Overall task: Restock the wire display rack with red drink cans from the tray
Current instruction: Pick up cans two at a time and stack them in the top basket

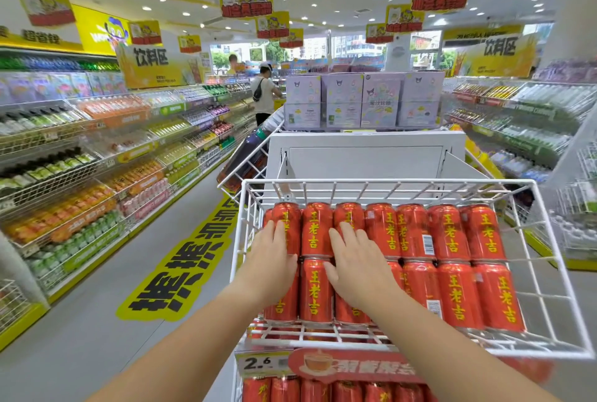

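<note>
A white wire display rack (546, 275) stands in front of me, its top basket filled with two rows of red drink cans (449, 233) bearing yellow characters. My left hand (269, 259) lies flat on the leftmost cans, fingers spread. My right hand (358, 262) rests flat on the cans beside it, fingers apart, covering the third column. Neither hand grips a can. More red cans (310, 390) fill the shelf below. No tray is in view.
A price tag strip (265, 363) hangs on the basket's front. Behind the rack sits a white panel (365, 159) with lilac boxes (361, 101) on top. Drink shelves (80, 156) line the aisle on the left and right. A person (263, 94) stands far down the aisle.
</note>
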`<state>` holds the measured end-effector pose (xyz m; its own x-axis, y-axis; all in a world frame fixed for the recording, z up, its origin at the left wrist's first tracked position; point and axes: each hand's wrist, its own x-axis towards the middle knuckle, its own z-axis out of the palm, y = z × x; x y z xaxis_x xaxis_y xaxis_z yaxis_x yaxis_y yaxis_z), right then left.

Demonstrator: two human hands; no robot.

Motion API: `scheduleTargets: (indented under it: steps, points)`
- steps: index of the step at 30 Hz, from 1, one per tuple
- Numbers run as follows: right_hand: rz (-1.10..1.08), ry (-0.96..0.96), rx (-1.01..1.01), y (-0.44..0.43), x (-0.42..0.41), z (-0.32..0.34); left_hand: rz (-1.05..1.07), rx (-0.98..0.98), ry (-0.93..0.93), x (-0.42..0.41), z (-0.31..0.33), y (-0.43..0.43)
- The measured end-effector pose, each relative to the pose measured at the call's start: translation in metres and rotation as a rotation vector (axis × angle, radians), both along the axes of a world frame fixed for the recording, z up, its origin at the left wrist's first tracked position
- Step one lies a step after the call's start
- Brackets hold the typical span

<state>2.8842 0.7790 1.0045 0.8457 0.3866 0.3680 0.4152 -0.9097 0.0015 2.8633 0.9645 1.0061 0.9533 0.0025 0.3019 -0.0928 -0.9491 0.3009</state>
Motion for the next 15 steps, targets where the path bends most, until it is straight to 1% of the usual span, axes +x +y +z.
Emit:
scheduleTargets:
  steps: [2,4,7,10,12,15]
  points:
    - [-0.008,-0.010,-0.076,-0.008,-0.005,-0.007,-0.012,0.178,0.018,-0.011,-0.006,0.000]
    - [-0.021,-0.010,-0.114,-0.016,-0.012,-0.012,0.002,0.292,0.085,-0.024,-0.010,-0.002]
    - [-0.040,0.017,-0.110,-0.026,-0.028,-0.019,0.015,0.339,0.145,-0.048,-0.013,-0.005]
    - [-0.040,0.046,-0.117,-0.033,-0.050,-0.026,-0.002,0.444,0.157,-0.075,-0.017,-0.004]
    - [-0.052,0.030,-0.095,-0.036,-0.067,-0.030,-0.015,0.506,0.165,-0.089,-0.022,-0.001]
    - [-0.083,0.035,-0.065,-0.037,-0.096,-0.034,-0.031,0.498,0.137,-0.114,-0.031,0.001]
